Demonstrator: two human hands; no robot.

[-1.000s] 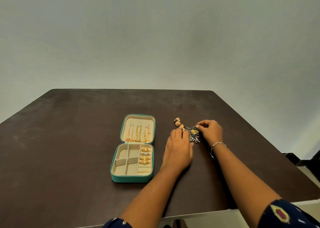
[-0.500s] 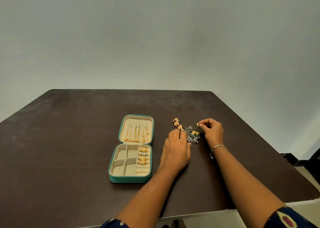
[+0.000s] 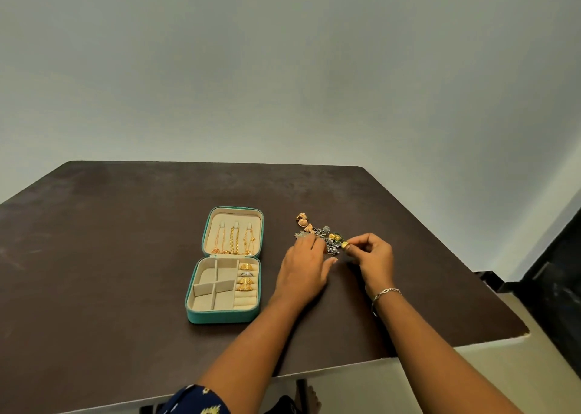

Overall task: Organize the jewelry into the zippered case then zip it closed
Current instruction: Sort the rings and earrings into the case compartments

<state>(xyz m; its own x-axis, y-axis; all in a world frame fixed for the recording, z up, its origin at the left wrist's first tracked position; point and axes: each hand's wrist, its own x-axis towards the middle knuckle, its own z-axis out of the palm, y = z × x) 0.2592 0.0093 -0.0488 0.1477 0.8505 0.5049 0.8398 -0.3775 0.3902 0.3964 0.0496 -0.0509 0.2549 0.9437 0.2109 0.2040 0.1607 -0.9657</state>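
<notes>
Drawn back toward the near side, the right hand (image 3: 372,258) now pinches a small gold piece (image 3: 345,244) between thumb and fingertip, just clear of the jewelry pile (image 3: 317,232); the left hand (image 3: 303,267) rests relaxed fingers on the pile's left edge, gripping nothing; left of them the case (image 3: 220,314) lies open on the table (image 3: 110,256), rings (image 3: 246,277) in its right column, chains (image 3: 234,239) in the lid; sorting looks about midway.

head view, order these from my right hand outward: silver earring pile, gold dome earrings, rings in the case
1. silver earring pile, just left of the right hand pinching a small gold piece.
2. gold dome earrings, at the pile's far end.
3. rings, in the case's right column, past the left hand.
</notes>
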